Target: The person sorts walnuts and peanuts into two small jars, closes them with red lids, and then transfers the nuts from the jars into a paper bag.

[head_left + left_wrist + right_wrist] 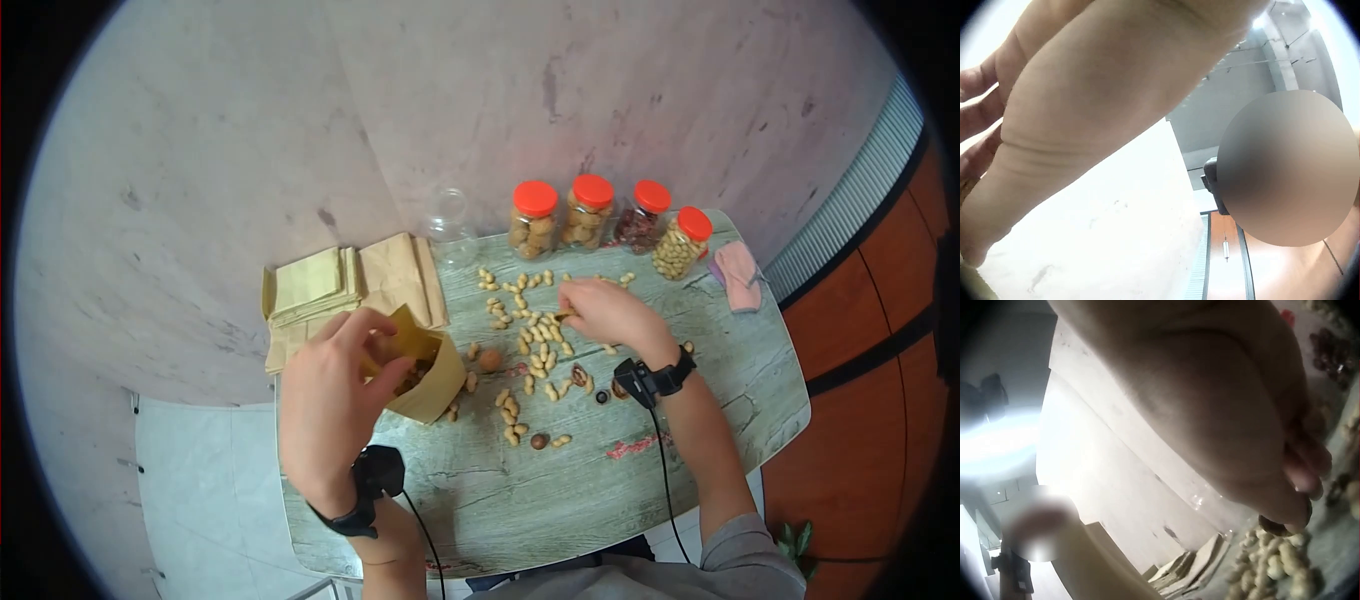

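A brown paper bag [430, 388] stands with its mouth up and brown pieces inside. My left hand [335, 400] curls its thumb and fingers round the bag's near-left rim; in the left wrist view the same hand [1085, 94] hides most of its grip. Among the peanuts [545, 330] at mid-table, my right hand [615, 315] pinches a small dark brown piece [1272, 526] between thumb and fingers, seen in the right wrist view just above peanuts [1285, 559]. What the piece is, I cannot tell.
Red-lidded jars [535, 215] line the back edge beside a clear empty jar [452, 235]. Flat paper bags [395, 270] lie at the back left, a pink cloth [738, 275] at the right. A walnut [490, 360] and red crumbs [632, 447] lie on the table.
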The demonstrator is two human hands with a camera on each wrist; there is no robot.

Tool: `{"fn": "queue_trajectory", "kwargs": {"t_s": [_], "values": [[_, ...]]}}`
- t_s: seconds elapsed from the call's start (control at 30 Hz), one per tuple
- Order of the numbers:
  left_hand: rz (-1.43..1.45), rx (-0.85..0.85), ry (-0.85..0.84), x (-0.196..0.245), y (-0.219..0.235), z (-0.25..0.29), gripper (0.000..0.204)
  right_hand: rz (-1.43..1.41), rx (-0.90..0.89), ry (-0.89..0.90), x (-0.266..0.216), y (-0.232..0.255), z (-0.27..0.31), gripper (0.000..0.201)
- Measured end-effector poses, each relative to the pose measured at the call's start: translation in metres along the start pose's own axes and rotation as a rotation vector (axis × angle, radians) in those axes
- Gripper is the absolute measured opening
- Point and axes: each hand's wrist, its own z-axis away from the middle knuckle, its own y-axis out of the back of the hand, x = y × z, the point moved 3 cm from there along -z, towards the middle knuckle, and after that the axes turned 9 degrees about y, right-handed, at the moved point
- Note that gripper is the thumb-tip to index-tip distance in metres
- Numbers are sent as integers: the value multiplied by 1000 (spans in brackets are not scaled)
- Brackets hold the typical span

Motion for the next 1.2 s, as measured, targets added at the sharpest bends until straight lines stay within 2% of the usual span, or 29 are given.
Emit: {"fn": "queue_trajectory", "kwargs": {"t_s": [0.07, 0.2, 0.27, 0.3, 0.37, 0.47, 0.5, 0.57, 0.6, 0.67, 0.7, 0.77, 0.93, 1.13, 1.2], "values": [[-92, -54, 27, -1, -1, -1, 39, -68, 185, 96, -26, 34, -2, 18], [-78, -47, 48, -10, -2, -2, 43, -223, 252, 178, -92, 80, -17, 19], [-111, 124, -46, -16, -1, -2, 43, -298, 376, 435, -124, 93, -21, 23], [-112, 123, -47, -19, -2, -3, 43, -299, 377, 434, -134, 96, -24, 23], [-101, 165, -39, -24, -3, -4, 41, -287, 354, 574, -153, 98, -29, 26], [-99, 151, -23, -32, -5, -6, 37, -289, 376, 607, -159, 95, -33, 26], [-98, 153, -20, -35, -5, -8, 37, -289, 374, 609, -160, 95, -31, 26], [-81, -12, 50, -41, -8, -14, 27, -297, 369, 521, -153, 100, -22, 26], [-80, -11, 55, -44, -8, -17, 27, -298, 365, 525, -150, 102, -16, 26], [-22, 23, -1, -46, -8, -23, 16, -363, 313, 347, -137, 104, -5, 21], [-20, 21, 4, -44, -5, -22, 16, -364, 308, 348, -131, 102, -1, 21], [67, 41, 62, -37, 8, -18, 10, -362, 447, 396, -119, 99, 6, 20], [49, 191, 82, -48, 26, -1, 6, -369, 444, 308, -106, 97, 17, 20], [-21, 195, 80, -40, 25, 0, 8, -348, 515, 293, -95, 109, 33, 21], [-26, 175, 94, -38, 24, 0, 9, -352, 543, 224, -88, 116, 43, 21]]}}
